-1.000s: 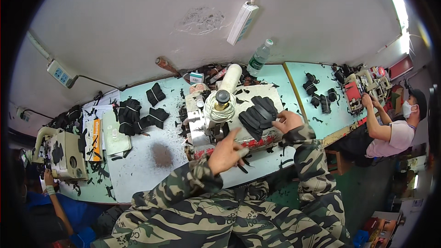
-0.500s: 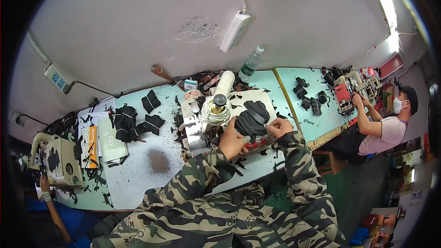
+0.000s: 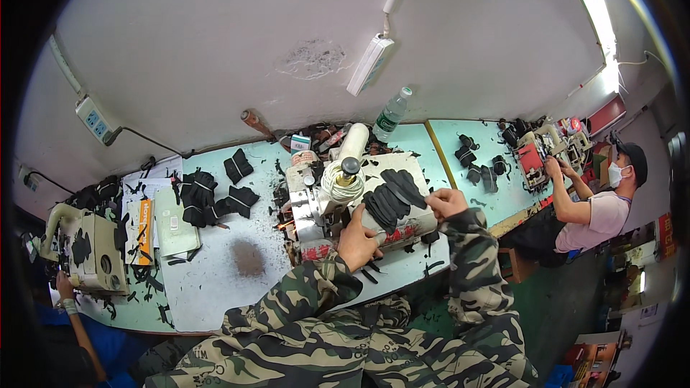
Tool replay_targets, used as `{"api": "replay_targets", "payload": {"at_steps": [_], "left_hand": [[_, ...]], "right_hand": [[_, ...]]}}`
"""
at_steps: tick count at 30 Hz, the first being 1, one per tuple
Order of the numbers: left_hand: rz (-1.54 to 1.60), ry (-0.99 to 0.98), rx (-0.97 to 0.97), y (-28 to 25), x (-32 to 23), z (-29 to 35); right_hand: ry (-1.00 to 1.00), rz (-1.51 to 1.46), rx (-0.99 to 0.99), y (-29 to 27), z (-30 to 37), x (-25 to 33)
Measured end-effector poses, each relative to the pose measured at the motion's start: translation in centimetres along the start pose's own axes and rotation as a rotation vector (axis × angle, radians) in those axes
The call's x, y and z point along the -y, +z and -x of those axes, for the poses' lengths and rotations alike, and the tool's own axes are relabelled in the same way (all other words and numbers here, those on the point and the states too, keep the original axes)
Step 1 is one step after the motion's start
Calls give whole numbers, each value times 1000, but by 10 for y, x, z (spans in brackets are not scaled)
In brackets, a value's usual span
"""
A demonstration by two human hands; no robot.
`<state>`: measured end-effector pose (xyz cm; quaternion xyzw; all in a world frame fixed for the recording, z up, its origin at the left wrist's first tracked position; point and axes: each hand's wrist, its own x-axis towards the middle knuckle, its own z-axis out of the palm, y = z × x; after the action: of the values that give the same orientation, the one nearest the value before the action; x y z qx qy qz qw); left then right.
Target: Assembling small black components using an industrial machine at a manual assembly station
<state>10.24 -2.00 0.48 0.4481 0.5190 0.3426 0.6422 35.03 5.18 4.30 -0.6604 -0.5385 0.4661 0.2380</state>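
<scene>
A loose pile of black fabric strips (image 3: pixel 388 205) lies on top of the cream machine (image 3: pixel 411 238) in front of me. My right hand (image 3: pixel 447 203) is closed in a pinch at the right end of one strip (image 3: pixel 407 188), at the pile's upper right. At the machine's left front, my left hand (image 3: pixel 357 241) rests beside the pile, one finger pointing up along the strips and the others bent apart from it. I see nothing held in it. A cone of pale cord (image 3: pixel 342 181) stands behind my left hand, around a dark-knobbed post.
Tied black bundles (image 3: pixel 198 194) lie left on the table, near a pale green book (image 3: pixel 176 223). A water bottle (image 3: pixel 392 113) stands at the back. One co-worker (image 3: pixel 586 215) works at the right machine; another's hand (image 3: pixel 65 287) is at the far-left machine (image 3: pixel 90 251).
My left hand has drawn back from the strips toward the machine's front. My right hand has moved slightly right and closed on a strip end. The strips are spread further. The view has shifted slightly.
</scene>
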Motion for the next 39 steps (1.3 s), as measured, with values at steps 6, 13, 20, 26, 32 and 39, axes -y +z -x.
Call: {"api": "replay_targets", "payload": {"at_steps": [6, 13, 20, 26, 32, 39], "left_hand": [[-3, -24, 51, -6, -5, 12], [-53, 21, 11, -20, 8, 5], [-146, 92, -69, -25, 21, -9], [-107, 75, -33, -3, 6, -5], [-26, 179, -66, 47, -7, -23], [-273, 564, 194, 141, -36, -20]], "right_hand": [[-74, 542, -211, 27, -41, 6], [128, 1163, 276, 88, -40, 97], [-23, 1196, 78, 125, -45, 67], [206, 1027, -151, 60, -101, -10], [225, -479, 126, -34, -45, -27], [-1, -958, 780, -34, 95, -85]]}}
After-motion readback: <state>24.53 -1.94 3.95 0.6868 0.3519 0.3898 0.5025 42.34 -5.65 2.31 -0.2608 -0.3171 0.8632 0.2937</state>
